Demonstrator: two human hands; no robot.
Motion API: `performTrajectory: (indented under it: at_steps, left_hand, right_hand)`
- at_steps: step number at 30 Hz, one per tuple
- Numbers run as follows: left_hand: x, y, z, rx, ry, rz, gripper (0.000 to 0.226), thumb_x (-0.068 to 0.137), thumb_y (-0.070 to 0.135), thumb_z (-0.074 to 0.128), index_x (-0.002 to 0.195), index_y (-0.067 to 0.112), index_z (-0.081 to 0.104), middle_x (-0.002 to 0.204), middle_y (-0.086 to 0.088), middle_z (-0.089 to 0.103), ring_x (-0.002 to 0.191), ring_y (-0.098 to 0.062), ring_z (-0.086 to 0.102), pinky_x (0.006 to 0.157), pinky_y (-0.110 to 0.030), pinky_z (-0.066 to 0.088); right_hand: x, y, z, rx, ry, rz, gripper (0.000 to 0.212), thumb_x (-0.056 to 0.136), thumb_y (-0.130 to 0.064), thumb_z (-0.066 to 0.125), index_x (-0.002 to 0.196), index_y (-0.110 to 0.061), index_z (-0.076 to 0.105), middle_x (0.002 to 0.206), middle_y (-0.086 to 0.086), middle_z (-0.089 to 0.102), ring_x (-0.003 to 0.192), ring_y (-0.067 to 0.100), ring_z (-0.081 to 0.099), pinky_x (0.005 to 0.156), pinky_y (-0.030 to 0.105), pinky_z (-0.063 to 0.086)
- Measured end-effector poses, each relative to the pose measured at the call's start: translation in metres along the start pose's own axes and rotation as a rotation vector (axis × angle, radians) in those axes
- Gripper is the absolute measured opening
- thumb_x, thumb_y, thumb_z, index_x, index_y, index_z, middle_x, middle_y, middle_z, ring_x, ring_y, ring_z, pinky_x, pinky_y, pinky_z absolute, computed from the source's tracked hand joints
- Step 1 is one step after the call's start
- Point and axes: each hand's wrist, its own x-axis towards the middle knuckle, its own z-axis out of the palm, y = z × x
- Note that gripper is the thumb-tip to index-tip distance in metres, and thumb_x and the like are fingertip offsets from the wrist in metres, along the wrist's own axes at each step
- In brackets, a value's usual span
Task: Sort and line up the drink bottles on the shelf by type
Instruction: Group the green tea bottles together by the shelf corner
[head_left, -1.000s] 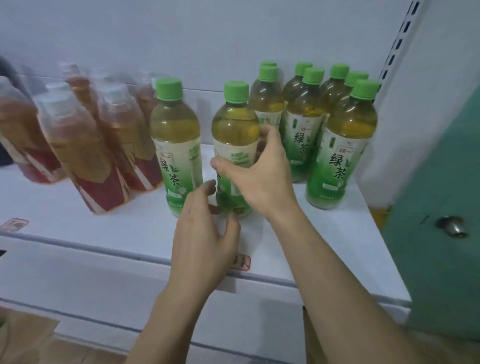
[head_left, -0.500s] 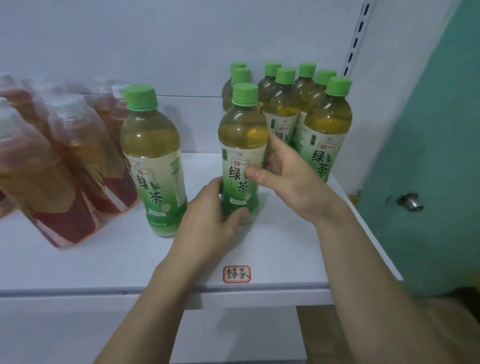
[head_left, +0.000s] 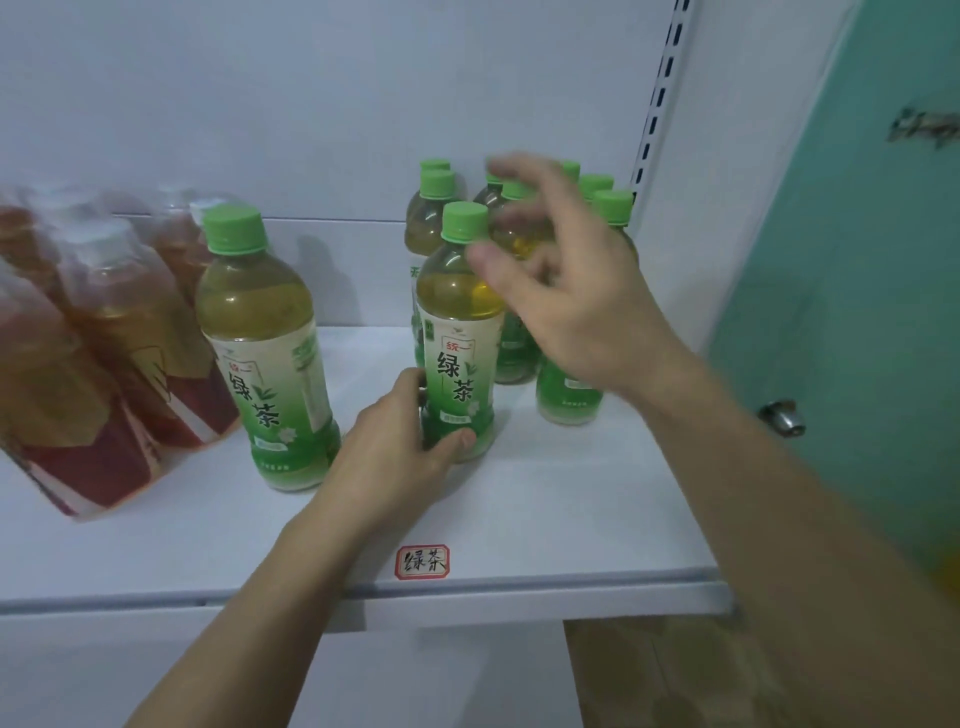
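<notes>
Your left hand (head_left: 395, 447) grips the base of a green-tea bottle (head_left: 460, 332) that stands upright on the white shelf (head_left: 545, 509), fingers curled round its lower label and thumb pressed on the front. Your right hand (head_left: 566, 301) hovers above and to the right of that bottle's shoulder, fingers spread and loosely bent, holding nothing; it is blurred, and you cannot tell whether a fingertip touches the bottle. Behind your right hand a cluster of green-capped bottles (head_left: 436, 218) stands packed together against the back wall. To the left of your left hand, just beside it, a second green-tea bottle (head_left: 260, 353) stands alone. Farther left are red-labelled bottles (head_left: 119, 364) with white caps, blurred at the picture's edge. Near your left wrist, a small red-bordered tag (head_left: 422, 561) is stuck at the shelf's front edge.
</notes>
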Motion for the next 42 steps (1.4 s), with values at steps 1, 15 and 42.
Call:
performTrajectory:
  at_steps: [1,15,42]
  left_hand:
    - [0.002,0.002,0.0,0.006,-0.024,-0.007,0.054,0.09,0.041,0.07,0.136,0.032,0.043,0.131,0.012,0.062,0.096,-0.016,0.064,0.076,-0.032,0.046]
    - [0.052,0.029,0.032,-0.114,-0.067,-0.002,0.049,0.092,0.032,0.07,0.133,0.024,0.044,0.138,0.006,0.058,0.122,-0.02,0.056,0.095,-0.031,0.044]
    - [-0.066,-0.065,-0.075,-0.171,0.427,0.025,0.026,0.085,0.017,0.076,0.102,0.023,0.058,0.1,0.013,0.064,0.098,-0.008,0.062,0.082,-0.029,0.053]
  right_hand:
    - [0.017,-0.008,-0.004,-0.107,-0.038,-0.054,0.043,0.095,-0.039,0.065,0.136,-0.03,0.053,0.106,-0.014,0.059,0.075,-0.004,0.055,0.077,0.021,0.048]
    - [0.094,0.001,-0.036,-0.631,-0.412,-0.143,0.017,0.099,-0.035,0.06,0.104,-0.021,0.068,0.098,0.002,0.068,0.089,0.021,0.064,0.077,0.032,0.051]
    - [0.088,-0.069,0.092,-0.254,-0.484,-0.393,0.036,0.092,-0.051,0.065,0.106,-0.018,0.068,0.097,-0.003,0.068,0.072,-0.001,0.051,0.065,0.013,0.036]
